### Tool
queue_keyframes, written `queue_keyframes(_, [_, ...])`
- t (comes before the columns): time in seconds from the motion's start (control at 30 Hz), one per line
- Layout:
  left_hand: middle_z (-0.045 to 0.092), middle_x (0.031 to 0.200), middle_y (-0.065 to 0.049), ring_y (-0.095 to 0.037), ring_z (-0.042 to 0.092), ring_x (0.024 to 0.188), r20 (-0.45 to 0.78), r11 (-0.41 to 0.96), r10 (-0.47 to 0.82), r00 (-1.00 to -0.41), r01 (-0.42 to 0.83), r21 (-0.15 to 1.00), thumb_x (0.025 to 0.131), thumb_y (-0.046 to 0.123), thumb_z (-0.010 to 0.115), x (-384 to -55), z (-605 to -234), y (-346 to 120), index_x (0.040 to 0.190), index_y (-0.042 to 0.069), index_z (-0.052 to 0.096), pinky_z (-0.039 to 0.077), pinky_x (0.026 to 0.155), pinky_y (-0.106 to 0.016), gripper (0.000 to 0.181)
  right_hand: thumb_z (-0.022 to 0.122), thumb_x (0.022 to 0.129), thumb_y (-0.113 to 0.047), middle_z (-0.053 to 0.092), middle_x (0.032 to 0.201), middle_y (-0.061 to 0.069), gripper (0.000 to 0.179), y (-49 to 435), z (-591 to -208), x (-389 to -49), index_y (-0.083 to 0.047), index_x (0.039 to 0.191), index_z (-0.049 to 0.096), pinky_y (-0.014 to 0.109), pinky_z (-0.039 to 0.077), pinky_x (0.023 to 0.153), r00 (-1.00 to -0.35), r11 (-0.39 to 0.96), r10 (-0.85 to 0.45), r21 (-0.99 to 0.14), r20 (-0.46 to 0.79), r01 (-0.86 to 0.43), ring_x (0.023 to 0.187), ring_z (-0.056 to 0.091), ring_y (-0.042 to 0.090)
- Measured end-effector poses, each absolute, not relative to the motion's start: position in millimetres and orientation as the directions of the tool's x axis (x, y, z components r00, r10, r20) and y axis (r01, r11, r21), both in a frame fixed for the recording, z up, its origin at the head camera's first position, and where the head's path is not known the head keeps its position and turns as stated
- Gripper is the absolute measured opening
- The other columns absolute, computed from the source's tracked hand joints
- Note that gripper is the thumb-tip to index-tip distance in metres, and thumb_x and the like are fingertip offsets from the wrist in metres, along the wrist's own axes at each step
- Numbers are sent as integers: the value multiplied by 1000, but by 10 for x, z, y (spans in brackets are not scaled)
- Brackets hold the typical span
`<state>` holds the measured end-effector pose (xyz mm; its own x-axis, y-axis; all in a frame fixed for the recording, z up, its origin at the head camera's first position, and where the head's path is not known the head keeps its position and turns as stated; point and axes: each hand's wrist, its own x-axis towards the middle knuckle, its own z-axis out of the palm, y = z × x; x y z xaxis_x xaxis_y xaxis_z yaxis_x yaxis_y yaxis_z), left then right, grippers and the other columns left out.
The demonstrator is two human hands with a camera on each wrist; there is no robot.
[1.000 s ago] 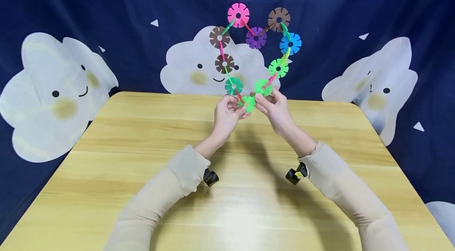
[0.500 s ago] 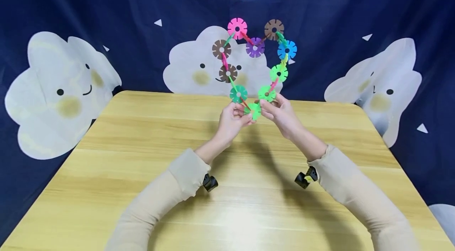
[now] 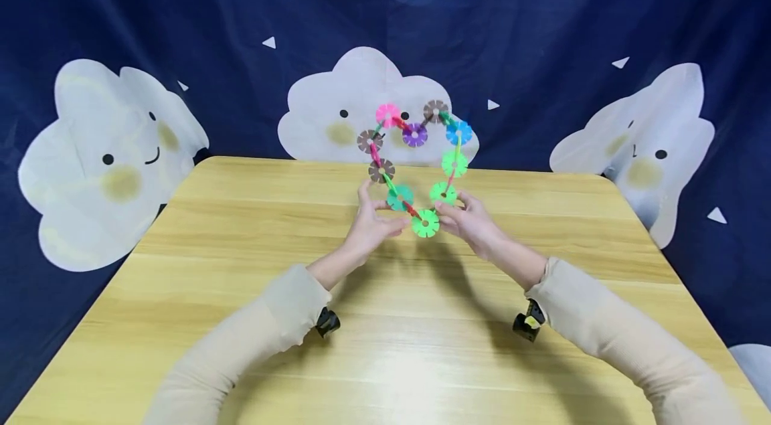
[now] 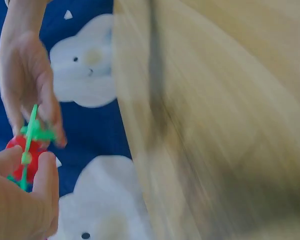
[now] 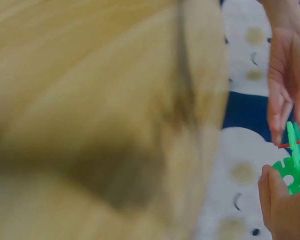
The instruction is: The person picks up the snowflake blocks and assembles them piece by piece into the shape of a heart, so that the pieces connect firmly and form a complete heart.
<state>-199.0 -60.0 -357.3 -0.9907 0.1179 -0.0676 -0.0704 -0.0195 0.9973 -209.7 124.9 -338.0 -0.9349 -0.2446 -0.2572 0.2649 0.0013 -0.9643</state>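
Note:
A heart-shaped ring of notched, interlocking plastic discs (image 3: pixel 454 164) is held up over the table, in pink, brown, purple, blue, teal and bright green. Its lowest green disc (image 3: pixel 430 229) points down toward me. My right hand (image 3: pixel 478 229) pinches the ring at a green disc (image 5: pixel 294 170) on the lower right side. The left hand (image 3: pixel 366 229) stands beside the lower left side, its index finger raised apart from the thumb. Near those left fingers are the teal disc (image 3: pixel 400 204) and a red disc (image 4: pixel 36 152); whether they touch is unclear.
Below lies a wooden table (image 3: pixel 385 318) with rounded far corners. Behind it hangs a dark blue curtain (image 3: pixel 229 97) printed with clouds and triangles. A small black camera sits on each wrist, left camera (image 3: pixel 328 322) and right camera (image 3: pixel 527 322).
The disc heart has come down toward the table, its top tilting away. Both hands have lowered with it. The left fingers have spread from their earlier pinch, while the right hand keeps its hold.

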Motion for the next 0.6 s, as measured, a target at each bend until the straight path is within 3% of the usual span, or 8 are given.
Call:
queue_keyframes(0.13, [43,120,-22,-25,63,72,-73,113,117,-990,-60,992,70,-3,74,-1983,-3600,-689,144,31,-10,53,71,-38,117,49,94,-14,46,115,15,49,1201,-3529,-2069,4,133,26,28,44,91,-912,24,-251,-944,-324,328,88,61,12])
queue_keyframes(0.27, [35,136,-24,-19,57,63,-107,304,126,-986,-65,951,67,1,77,-1995,-3669,-683,146,25,-8,52,65,-32,118,49,94,-15,49,109,14,48,1138,-3655,-2058,4,132,28,28,46,89,-901,60,-250,-934,-355,352,86,61,13])
queue_keyframes(0.4, [20,148,-19,-21,56,64,-153,410,116,-981,-93,908,66,1,77,-2018,-3746,-685,147,16,0,51,71,-32,113,49,95,-17,50,106,15,46,1081,-3738,-2070,7,129,29,32,46,90,-885,127,-268,-924,-381,360,88,60,17])
queue_keyframes(0.6, [25,146,-20,-22,54,60,-204,421,111,-973,-140,896,66,-3,76,-2054,-3848,-701,147,16,0,51,69,-36,112,53,91,-8,56,100,19,52,1055,-3863,-2070,11,131,25,39,46,89,-894,178,-255,-927,-368,330,76,61,15])
